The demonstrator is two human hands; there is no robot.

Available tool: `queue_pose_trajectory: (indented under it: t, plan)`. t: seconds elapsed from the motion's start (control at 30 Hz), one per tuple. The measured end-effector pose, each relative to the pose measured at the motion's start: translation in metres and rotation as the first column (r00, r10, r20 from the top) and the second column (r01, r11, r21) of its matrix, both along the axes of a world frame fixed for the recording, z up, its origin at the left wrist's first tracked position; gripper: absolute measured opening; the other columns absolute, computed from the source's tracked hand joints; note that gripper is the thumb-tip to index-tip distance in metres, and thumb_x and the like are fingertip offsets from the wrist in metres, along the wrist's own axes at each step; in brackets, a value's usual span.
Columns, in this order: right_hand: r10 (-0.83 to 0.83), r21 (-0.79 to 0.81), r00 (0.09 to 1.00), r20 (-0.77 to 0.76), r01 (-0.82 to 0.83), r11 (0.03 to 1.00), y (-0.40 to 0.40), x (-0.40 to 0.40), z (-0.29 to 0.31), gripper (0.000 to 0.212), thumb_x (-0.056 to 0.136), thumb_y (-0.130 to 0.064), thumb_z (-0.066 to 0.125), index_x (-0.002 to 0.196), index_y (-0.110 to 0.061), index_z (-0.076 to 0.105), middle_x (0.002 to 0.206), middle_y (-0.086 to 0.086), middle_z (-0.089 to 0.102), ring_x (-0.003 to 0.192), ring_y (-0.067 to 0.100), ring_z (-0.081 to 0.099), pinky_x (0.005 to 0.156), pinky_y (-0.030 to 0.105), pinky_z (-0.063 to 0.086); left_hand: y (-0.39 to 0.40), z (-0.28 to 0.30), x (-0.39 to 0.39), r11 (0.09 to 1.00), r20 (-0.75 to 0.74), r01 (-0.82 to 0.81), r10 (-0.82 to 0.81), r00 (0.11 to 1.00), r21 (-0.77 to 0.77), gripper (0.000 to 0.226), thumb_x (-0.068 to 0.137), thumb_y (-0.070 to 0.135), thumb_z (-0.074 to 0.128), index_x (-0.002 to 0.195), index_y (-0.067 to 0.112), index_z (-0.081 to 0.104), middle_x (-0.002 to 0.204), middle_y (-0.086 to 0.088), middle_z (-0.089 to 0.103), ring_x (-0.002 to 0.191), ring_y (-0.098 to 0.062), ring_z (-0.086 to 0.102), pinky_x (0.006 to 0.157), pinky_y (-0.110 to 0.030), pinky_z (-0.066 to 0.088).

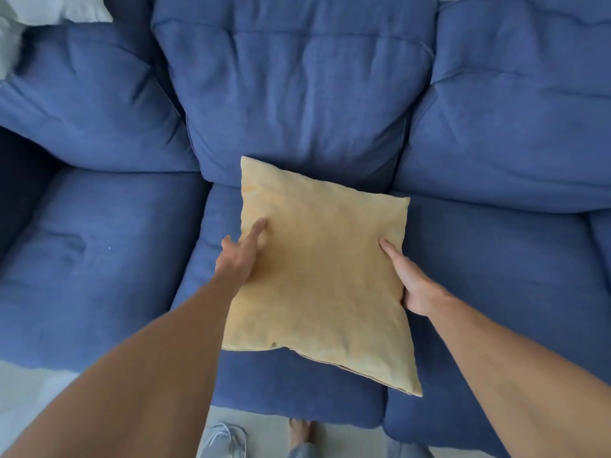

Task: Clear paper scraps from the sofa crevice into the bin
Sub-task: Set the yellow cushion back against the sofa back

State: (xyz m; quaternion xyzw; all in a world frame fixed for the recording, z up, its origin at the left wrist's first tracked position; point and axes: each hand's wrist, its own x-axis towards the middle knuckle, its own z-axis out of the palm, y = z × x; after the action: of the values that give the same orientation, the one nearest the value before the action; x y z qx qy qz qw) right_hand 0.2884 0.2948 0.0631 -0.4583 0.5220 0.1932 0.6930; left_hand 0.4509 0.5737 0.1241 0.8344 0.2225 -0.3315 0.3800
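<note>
A square yellow cushion (322, 272) lies over the middle seat of the blue sofa (297, 94), its far corner near the back crevice. My left hand (239, 256) grips the cushion's left edge, thumb and forefinger on top. My right hand (413, 282) holds its right edge, thumb on top and fingers underneath. The cushion covers part of the crevice between seat and back. No paper scraps or bin show in view.
Three blue back cushions line the top, with seat cushions (92, 259) below them. A white pillow (49, 11) lies at the top left corner. Pale floor and a bare foot (299, 431) appear below the sofa's front edge.
</note>
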Motion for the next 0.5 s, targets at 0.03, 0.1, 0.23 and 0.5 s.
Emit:
queue_pose_trajectory:
  t: [0.03, 0.1, 0.23, 0.5]
  plan:
    - [0.003, 0.025, 1.000, 0.011, -0.003, 1.000, 0.002, 0.003, 0.002, 0.111, 0.045, -0.087, 0.085, 0.139, -0.033, 0.061, 0.129, -0.001, 0.074, 0.118, 0.027, 0.070, 0.108, 0.052, 0.050, 0.002, -0.004, 0.005, 0.999, -0.063, 0.008, -0.011, 0.998, -0.041, 0.126, 0.071, 0.098, 0.054, 0.170, 0.026, 0.021, 0.172, -0.006, 0.031, 0.156, -0.034, 0.033, 0.126, -0.053, 0.026]
    - [-0.002, 0.060, 1.000, 0.026, 0.000, 0.998, 0.003, 0.003, 0.006, 0.096, 0.053, -0.077, 0.090, 0.134, -0.030, 0.066, 0.124, 0.002, 0.077, 0.115, 0.027, 0.072, 0.106, 0.050, 0.053, 0.004, -0.007, 0.010, 0.993, -0.173, 0.057, -0.075, 0.982, -0.108, 0.127, 0.057, 0.103, 0.058, 0.160, 0.030, 0.044, 0.160, -0.001, 0.050, 0.145, -0.030, 0.049, 0.124, -0.051, 0.033]
    - [-0.029, 0.057, 0.998, 0.060, 0.026, 0.998, -0.006, -0.009, 0.027, 0.088, 0.059, -0.063, 0.096, 0.134, -0.027, 0.067, 0.122, 0.003, 0.078, 0.114, 0.028, 0.073, 0.103, 0.050, 0.055, -0.007, 0.019, 0.002, 0.969, -0.181, 0.116, -0.157, 0.971, -0.220, 0.071, 0.082, 0.079, 0.067, 0.131, 0.029, 0.066, 0.123, 0.003, 0.071, 0.110, -0.021, 0.066, 0.104, -0.042, 0.047]
    - [-0.113, -0.142, 0.972, 0.206, 0.144, 0.979, -0.078, -0.077, 0.121, 0.085, 0.069, -0.042, 0.098, 0.141, -0.025, 0.057, 0.121, 0.001, 0.078, 0.108, 0.024, 0.077, 0.092, 0.048, 0.061, -0.077, 0.073, -0.036, 0.912, -0.008, 0.243, -0.260, 0.966, -0.331, 0.096, 0.063, 0.075, 0.088, 0.143, 0.036, 0.053, 0.137, 0.007, 0.067, 0.124, -0.024, 0.065, 0.112, -0.052, 0.049]
